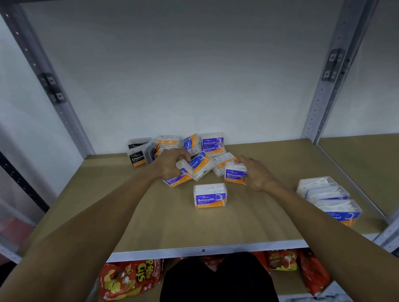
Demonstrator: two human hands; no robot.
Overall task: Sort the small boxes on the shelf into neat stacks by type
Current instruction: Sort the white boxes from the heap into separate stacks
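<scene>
Your left hand [170,165] curls its fingers over a Smooth box [176,179] in the heap [222,159] near the back of the shelf [102,222]; a tilted Round box [200,165] touches this one on its right side; your right hand [255,173] grasps a second Smooth box [234,175] at the right edge of the heap; a third Smooth box [210,196] stands alone in front, between your hands; Charcoal boxes [137,156] stand at the back left; two Smooth boxes [213,143] are stacked at the back; three clear boxes [329,197] make a row at the front right, the nearest labelled Round; snack bags [130,278] lie on the level below.
</scene>
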